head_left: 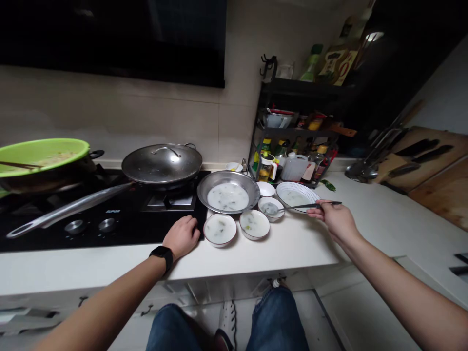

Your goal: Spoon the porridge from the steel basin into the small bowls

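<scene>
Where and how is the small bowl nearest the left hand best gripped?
Likely on the outer wall below the rim, from the front left. The small bowl stands upright with liquid in it, so a level grip from outside seems wise. The metal basin sits just behind and another bowl close on its right, leaving the side toward the left hand more open.

Dim kitchen, uneven light, wide-angle stretch.
Countertop (292, 248) in front of steel basin (204, 189) palest; range hood (109, 39), up-left of basin, nearly black. Dull highlights on wok lid (161, 163), left of basin. Soft shadows under bowls (220, 230) before it. Bottle labels (331, 63), up-right of basin, soft; verticals lean toward frame edges.
</scene>
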Motion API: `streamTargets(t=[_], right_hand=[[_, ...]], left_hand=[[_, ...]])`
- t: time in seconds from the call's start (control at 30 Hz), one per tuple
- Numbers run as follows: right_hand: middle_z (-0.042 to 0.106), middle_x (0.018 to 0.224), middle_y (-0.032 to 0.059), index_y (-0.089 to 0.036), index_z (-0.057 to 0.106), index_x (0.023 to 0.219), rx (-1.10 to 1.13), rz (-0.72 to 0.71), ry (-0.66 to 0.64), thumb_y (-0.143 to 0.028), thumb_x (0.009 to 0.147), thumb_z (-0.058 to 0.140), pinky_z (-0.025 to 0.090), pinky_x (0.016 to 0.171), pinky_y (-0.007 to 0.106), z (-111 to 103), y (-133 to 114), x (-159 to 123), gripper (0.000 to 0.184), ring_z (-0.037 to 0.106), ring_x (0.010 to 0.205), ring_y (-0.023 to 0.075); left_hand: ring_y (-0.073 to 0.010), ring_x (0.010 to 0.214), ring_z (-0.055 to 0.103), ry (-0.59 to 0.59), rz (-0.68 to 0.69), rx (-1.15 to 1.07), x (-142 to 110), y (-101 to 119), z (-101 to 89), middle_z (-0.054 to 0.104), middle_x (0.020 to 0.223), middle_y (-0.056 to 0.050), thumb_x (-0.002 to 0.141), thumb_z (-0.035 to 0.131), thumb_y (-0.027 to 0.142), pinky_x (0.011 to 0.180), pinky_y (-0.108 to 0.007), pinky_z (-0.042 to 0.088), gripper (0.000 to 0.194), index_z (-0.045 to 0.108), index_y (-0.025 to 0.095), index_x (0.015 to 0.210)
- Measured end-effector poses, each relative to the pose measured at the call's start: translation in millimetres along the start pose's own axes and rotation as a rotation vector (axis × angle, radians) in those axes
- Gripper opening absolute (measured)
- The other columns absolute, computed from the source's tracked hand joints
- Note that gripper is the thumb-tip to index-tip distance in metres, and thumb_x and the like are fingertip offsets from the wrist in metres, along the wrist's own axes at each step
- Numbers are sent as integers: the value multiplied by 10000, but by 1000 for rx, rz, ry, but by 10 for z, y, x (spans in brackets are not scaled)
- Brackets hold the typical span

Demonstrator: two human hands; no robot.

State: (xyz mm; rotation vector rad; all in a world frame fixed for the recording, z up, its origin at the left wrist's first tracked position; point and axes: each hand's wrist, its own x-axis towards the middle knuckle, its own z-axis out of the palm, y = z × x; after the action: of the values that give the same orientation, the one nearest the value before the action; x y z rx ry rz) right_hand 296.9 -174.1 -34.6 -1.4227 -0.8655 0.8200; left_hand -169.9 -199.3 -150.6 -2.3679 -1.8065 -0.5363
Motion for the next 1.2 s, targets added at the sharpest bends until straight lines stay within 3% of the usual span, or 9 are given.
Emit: streamTargets(t=[0.27, 0.5, 0.73, 0.93, 1.03, 1.2], right_hand=[[719, 576, 82, -150, 622, 898, 14, -2, 5, -81, 947, 536, 627, 516, 228, 34, -186, 5, 121, 726, 489, 183], [724, 592, 86, -151, 629, 892, -3, -48, -14, -81, 978, 477, 626, 527, 202, 171, -497, 53, 189, 723, 497, 154], [715, 589, 78, -150, 621, 899, 21, -65, -69, -110, 975, 520, 622, 511, 200, 625, -715, 93, 133, 720, 504, 154], [709, 581, 62, -165, 583, 920, -20, -62, -180, -155, 988, 517, 627, 546, 231, 1174, -424, 48, 96, 716, 509, 159], [729, 634, 35, -190, 601, 994, -149, -271, -329, -294, 998, 558, 660, 647, 305, 1328, -204, -10, 112, 740, 585, 177], [804, 1068, 105, -242, 735, 1037, -597, -983, -757, -343, 936, 622, 624, 974, 438, 1252, -91, -179, 182, 774, 986, 248]], left_hand=[[-264, 896, 617, 7, 13, 1, -1, -14, 18, 641, 910, -97, 917, 489, 221, 873, -405, 501, 139, 600, 219, 833], [-264, 887, 612, 3, -3, -27, 5, -1, 10, 651, 915, -103, 903, 499, 219, 862, -412, 505, 144, 617, 221, 820], [-274, 911, 620, -2, 1, -19, 9, 6, 9, 649, 918, -109, 918, 478, 228, 885, -423, 512, 167, 629, 209, 848], [-274, 923, 621, 1, -9, -44, 9, 15, 4, 653, 921, -108, 903, 499, 214, 894, -422, 511, 152, 640, 212, 846], [-266, 929, 623, -3, -15, -49, 10, 18, 0, 658, 932, -105, 902, 507, 211, 901, -414, 509, 147, 645, 215, 849], [-272, 925, 624, 5, -5, -44, 9, 10, 13, 654, 929, -110, 909, 494, 212, 899, -422, 511, 156, 638, 213, 850]])
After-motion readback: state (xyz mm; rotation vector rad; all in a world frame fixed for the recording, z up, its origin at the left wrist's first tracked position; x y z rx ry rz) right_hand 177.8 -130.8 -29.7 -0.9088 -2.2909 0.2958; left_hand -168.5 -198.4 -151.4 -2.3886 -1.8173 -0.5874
